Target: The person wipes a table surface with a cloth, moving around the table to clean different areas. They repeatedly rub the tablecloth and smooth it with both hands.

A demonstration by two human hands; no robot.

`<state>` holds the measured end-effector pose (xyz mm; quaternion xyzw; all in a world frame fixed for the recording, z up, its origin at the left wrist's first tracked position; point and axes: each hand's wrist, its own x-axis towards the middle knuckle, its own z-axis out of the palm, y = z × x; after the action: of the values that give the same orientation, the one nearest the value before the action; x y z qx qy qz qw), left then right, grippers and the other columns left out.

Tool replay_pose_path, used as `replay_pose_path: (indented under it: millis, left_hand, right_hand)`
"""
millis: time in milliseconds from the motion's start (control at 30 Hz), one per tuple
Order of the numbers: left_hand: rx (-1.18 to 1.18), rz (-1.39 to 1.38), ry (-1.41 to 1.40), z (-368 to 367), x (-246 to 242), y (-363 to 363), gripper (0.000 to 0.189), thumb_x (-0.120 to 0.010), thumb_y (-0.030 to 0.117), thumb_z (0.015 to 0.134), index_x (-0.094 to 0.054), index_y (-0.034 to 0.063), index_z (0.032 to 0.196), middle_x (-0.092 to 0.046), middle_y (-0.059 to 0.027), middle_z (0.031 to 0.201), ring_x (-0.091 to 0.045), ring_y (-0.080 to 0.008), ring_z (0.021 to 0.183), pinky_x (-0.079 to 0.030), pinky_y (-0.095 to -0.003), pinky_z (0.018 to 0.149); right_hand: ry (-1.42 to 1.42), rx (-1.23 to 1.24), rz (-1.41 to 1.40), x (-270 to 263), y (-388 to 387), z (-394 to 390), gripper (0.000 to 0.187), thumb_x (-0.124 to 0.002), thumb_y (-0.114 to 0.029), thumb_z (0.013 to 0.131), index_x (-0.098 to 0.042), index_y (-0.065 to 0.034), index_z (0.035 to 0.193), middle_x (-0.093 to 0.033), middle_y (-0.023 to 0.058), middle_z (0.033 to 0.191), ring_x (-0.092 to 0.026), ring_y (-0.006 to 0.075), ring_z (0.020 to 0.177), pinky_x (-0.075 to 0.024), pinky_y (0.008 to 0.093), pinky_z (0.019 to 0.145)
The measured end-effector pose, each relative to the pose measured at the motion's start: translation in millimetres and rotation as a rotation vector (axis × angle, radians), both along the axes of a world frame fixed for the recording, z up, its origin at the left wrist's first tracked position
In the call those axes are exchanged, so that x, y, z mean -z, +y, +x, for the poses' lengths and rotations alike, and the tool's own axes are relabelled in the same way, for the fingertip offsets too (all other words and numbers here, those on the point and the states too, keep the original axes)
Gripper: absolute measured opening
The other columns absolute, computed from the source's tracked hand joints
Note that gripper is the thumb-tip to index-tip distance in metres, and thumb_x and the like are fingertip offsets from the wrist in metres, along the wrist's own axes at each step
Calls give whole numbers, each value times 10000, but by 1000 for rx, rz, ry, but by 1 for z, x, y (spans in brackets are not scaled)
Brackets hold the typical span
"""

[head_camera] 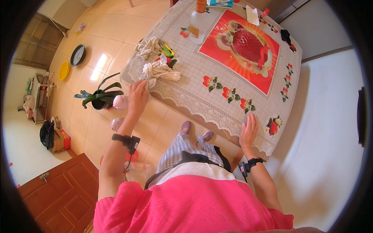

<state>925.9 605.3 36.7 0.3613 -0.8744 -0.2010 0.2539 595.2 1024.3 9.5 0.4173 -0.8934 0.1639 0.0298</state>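
My left hand (pixel 137 93) is curled over the near left corner of the table, against the lace edge of the tablecloth (pixel 186 96). Its fingertips are partly hidden, so whether it pinches the cloth is unclear. Just beyond it lie crumpled off-white fabric gloves (pixel 160 72) and a second crumpled cloth bundle (pixel 147 48). A green and yellow utility knife (pixel 168 50) rests beside that bundle. My right hand (pixel 249 129) lies on the tablecloth at the near right edge, fingers extended and thumb apart. A small greyish patch shows by its fingertips.
A clear bottle with an orange cap (pixel 196 24) stands on the table, with a blue packet (pixel 220 3), a white strip (pixel 252 15) and a black item (pixel 286 36) farther off. A potted plant (pixel 102 99) is on the floor at left, near basins (pixel 78 55). A white wall (pixel 326 116) borders the right.
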Motion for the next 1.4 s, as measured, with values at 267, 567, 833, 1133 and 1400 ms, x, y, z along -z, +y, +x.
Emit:
replay_pose_path:
  millis: [267,567,833,1133,1400]
  left_hand:
    - [82,56,61,-110,8,28,337,-678,46,844,-715,63,1179,-652,-160,1188,-576,-366,1112,-492,-451,970]
    - [53,190,13,-82,-43,-9,598,-851,362,778,-687,77,1277,-558,-189,1437,-553,-385,1275,-477,-461,1045]
    - [-109,27,-298,-116,-19,-93,922,-885,421,669,-536,107,1463,-470,-224,1499,-451,-442,1356,-439,-519,1101]
    - [-27,199,-170,-186,8,-75,601,-774,146,761,-628,45,1336,-544,-195,1337,-517,-419,1262,-494,-471,1038]
    - [216,172,163,-226,-14,6,616,-786,171,797,-591,68,1372,-501,-218,1467,-501,-407,1327,-435,-469,1100]
  right_hand:
    - [0,2,18,-6,-3,2,501,-575,-110,973,-499,-18,1460,-464,141,1551,-369,371,1470,-280,475,1231]
    - [3,31,47,-5,-2,3,506,-556,-143,982,-488,-27,1470,-453,129,1564,-361,357,1478,-268,476,1235]
    - [-4,34,65,-7,-2,3,524,-559,-133,965,-482,-24,1472,-446,127,1571,-359,352,1481,-264,477,1237]
    - [15,34,64,-8,-4,3,533,-572,-118,947,-489,-19,1464,-468,141,1546,-379,359,1465,-271,475,1235]
    - [39,30,66,-7,-4,3,525,-572,-116,946,-496,-22,1457,-478,136,1542,-392,361,1457,-280,474,1230]
